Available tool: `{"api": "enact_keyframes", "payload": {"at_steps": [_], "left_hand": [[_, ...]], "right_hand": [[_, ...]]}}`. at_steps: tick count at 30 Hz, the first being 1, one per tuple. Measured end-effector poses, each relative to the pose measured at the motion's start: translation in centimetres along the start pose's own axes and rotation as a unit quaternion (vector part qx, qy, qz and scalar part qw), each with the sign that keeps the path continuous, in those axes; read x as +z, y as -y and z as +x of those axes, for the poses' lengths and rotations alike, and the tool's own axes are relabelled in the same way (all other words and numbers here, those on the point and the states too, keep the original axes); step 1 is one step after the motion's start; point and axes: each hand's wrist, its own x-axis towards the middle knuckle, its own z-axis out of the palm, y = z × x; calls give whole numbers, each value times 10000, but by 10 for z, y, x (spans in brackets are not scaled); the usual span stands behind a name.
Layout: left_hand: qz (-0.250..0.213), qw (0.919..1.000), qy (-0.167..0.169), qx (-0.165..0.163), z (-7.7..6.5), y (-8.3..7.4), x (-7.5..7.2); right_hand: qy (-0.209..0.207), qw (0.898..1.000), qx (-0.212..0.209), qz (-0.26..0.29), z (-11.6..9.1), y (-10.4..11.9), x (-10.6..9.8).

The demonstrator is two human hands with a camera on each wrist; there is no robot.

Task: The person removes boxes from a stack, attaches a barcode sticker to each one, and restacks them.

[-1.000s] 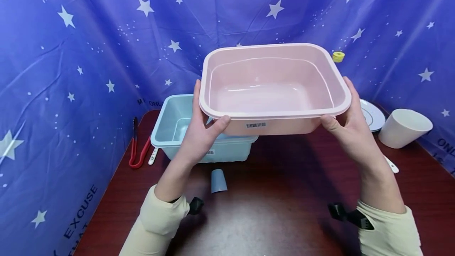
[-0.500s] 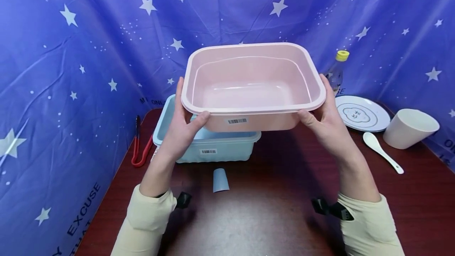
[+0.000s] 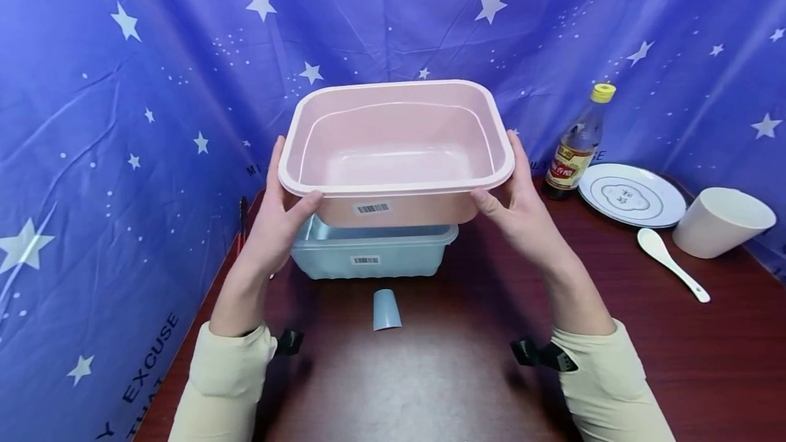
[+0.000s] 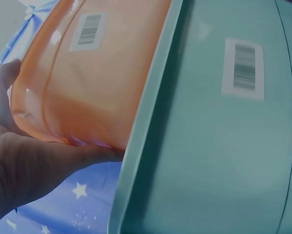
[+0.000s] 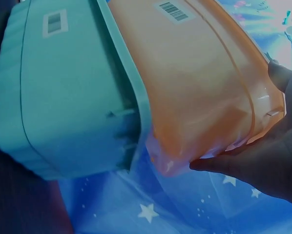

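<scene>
A pink plastic basin (image 3: pixel 399 135) is held up over a light blue basin (image 3: pixel 399 254) on the table. At its left end my left hand (image 3: pixel 270 224) grips it, thumb near the front rim and fingers along the side. My right hand (image 3: pixel 522 217) holds the opposite end the same way. In both wrist views the pink basin looks orange, and its base sits at or just above the blue basin's rim; whether they touch I cannot tell. A small grey-blue cup (image 3: pixel 386 310) lies in front of the blue basin.
To the right are a yellow-capped sauce bottle (image 3: pixel 571 149), white plates (image 3: pixel 632 195), a white spoon (image 3: pixel 672 264) and a tilted white cup (image 3: pixel 723 222). Red-handled tongs (image 3: pixel 240 241) are mostly hidden behind my left hand. A blue starry curtain (image 3: pixel 393 19) surrounds the dark red table (image 3: pixel 442 367).
Both hands have carried the pink basin leftward, from partly beside the blue basin to above it. The bottle, plates and spoon on the right have come into fuller view.
</scene>
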Motion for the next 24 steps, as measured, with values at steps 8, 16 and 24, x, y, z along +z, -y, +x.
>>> {"api": "enact_keyframes", "payload": {"at_steps": [8,16,24], "left_hand": [[-259,9996,29,-116,-1,-2,-23],[-119,9996,79,-259,0,-4,-32],[-183,9993,62,-316,-1,-1,-38]], "right_hand": [[82,9996,-24,-256,7,-4,19],[47,9998,49,-193,6,-7,29],[55,10000,-1,-74,7,-14,36]]}}
